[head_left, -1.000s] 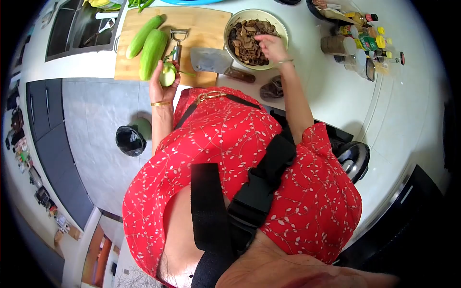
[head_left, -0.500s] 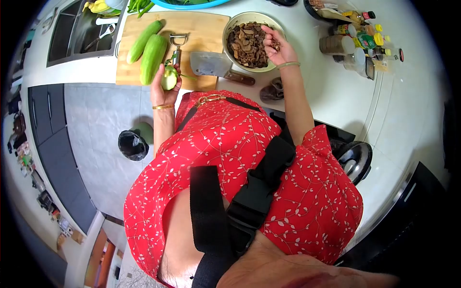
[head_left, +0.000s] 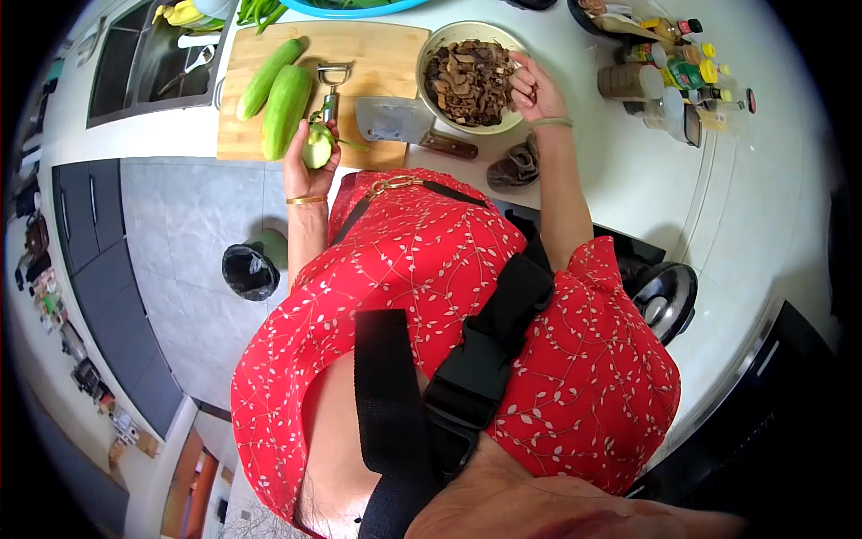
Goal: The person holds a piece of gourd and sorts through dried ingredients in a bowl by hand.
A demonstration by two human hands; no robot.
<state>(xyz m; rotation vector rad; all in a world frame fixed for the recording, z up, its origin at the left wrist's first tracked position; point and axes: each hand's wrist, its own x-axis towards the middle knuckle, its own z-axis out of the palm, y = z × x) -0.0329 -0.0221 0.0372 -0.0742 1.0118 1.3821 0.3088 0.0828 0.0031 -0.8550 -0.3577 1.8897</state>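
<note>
My left hand is closed around a cut cucumber end with green stem or peel bits, above the near edge of the cutting board. Two large green cucumbers lie on the board beside a metal peeler. Resting partly on the board is a cleaver, its wooden handle pointing right. My right hand is at the right rim of a metal bowl holding brown sliced pieces. Its fingers are curled; what they hold, if anything, is hidden.
A small dark crumpled bag sits on the counter below the bowl. Bottles and jars stand at the right. A sink is at upper left, a blue basin at the back, and a lined bin on the floor.
My right hand has moved slightly right and down, from over the bowl to its rim. The brown pieces seen in its fingers before no longer show. My left hand stays in place.
</note>
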